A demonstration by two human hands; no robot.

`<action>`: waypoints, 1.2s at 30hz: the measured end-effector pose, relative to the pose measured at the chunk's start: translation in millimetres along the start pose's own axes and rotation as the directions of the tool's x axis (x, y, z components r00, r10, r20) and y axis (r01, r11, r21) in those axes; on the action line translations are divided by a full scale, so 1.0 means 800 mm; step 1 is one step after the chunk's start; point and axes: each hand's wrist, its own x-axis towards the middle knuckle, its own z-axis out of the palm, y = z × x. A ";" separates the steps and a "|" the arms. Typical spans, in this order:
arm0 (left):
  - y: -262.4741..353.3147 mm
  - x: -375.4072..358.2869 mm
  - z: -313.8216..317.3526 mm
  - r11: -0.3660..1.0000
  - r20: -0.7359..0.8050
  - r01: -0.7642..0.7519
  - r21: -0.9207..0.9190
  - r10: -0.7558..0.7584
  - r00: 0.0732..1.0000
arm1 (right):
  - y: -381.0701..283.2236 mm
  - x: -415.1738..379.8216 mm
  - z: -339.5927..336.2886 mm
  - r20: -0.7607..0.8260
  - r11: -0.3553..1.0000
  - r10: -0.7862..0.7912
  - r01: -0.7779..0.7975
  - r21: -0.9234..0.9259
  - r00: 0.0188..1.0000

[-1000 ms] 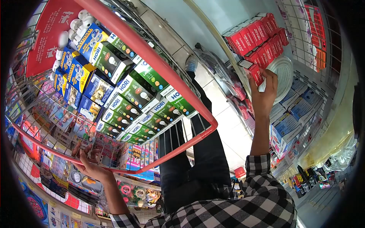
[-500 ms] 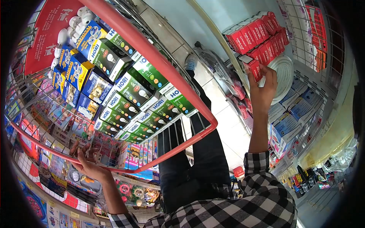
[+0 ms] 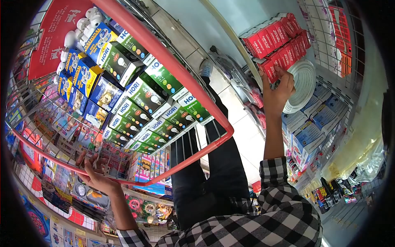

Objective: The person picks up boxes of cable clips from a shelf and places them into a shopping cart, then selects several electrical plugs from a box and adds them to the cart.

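Observation:
My right hand [image 3: 279, 92] is at the near end of a shelf row, its thumb and fingers around a small red cable clip box [image 3: 269, 70]. That box lines up with the front row of red cable clip boxes [image 3: 290, 54]. A second row of the same boxes [image 3: 267, 39] stands behind. Right beside my fingers lies a coil of white cable [image 3: 303, 84]. My left hand [image 3: 98, 177] grips the red-edged rim of a shopping cart [image 3: 181, 162]; some of its fingers show through the wire.
The cart holds green HORI bulb boxes [image 3: 144, 96], blue-and-yellow National boxes [image 3: 84, 76] and loose white bulbs [image 3: 70, 39]. Blue-and-white boxes [image 3: 308, 136] sit on the shelf at right. Packaged goods [image 3: 144, 208] line the shelf at lower left. Tiled floor [image 3: 242, 131] shows between.
My right hand has moved slightly left, bringing the cable clip box from a tilted position into line with the front row. My left hand stays on the cart rim.

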 end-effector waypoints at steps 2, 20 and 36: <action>0.001 0.000 0.001 1.000 -0.002 -0.005 -0.003 0.005 1.000 | -0.005 0.010 -0.010 -0.005 1.000 -0.014 0.014 0.007 1.000; -0.027 0.003 -0.011 0.988 -0.028 -0.019 -0.151 0.015 0.999 | 0.040 0.180 0.015 0.164 0.966 0.062 -0.018 -0.256 0.985; -0.001 -0.003 -0.008 0.988 -0.136 -0.156 -0.017 0.153 0.979 | -0.164 -0.011 -0.126 0.246 0.789 -0.337 0.131 0.600 0.909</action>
